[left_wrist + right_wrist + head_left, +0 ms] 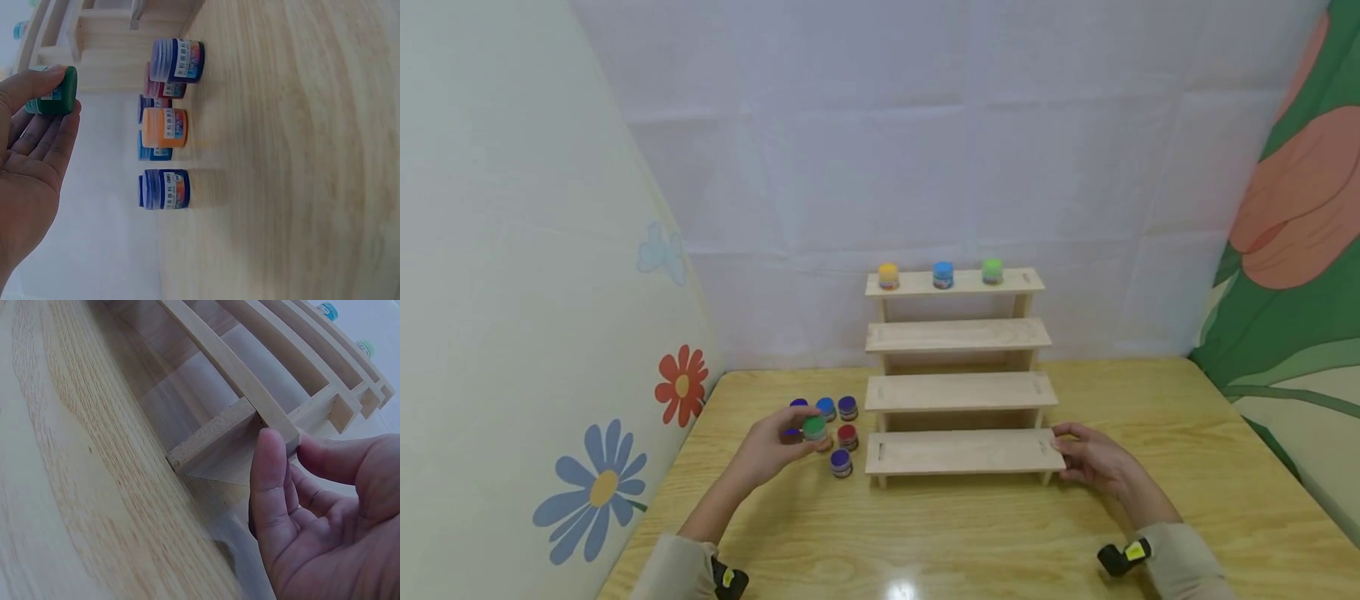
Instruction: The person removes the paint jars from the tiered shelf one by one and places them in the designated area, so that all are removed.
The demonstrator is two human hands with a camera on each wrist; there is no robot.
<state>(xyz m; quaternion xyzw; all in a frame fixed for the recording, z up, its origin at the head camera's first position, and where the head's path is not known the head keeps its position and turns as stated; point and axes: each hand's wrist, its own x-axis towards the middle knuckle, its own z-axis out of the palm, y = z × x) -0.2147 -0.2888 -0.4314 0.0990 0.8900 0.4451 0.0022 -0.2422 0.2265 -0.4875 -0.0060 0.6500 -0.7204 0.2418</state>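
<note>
My left hand [769,450] pinches a small green paint jar [57,95] between thumb and fingers. It is lifted over a cluster of similar jars on the table. In the left wrist view that cluster includes an orange jar [165,127], a red jar [172,89] and several blue or purple ones, such as a dark blue jar [175,189]. My right hand [1097,463] grips the right end of the lowest step of a four-tier wooden stand [962,452]. The right wrist view shows its thumb and fingertip pinching the board's corner [281,434].
On the top tier stand a yellow jar [888,277], a blue jar [943,275] and a light green jar [992,272]. A white cloth [850,150] hangs behind the wooden table [820,542]. Painted panels with flowers flank both sides.
</note>
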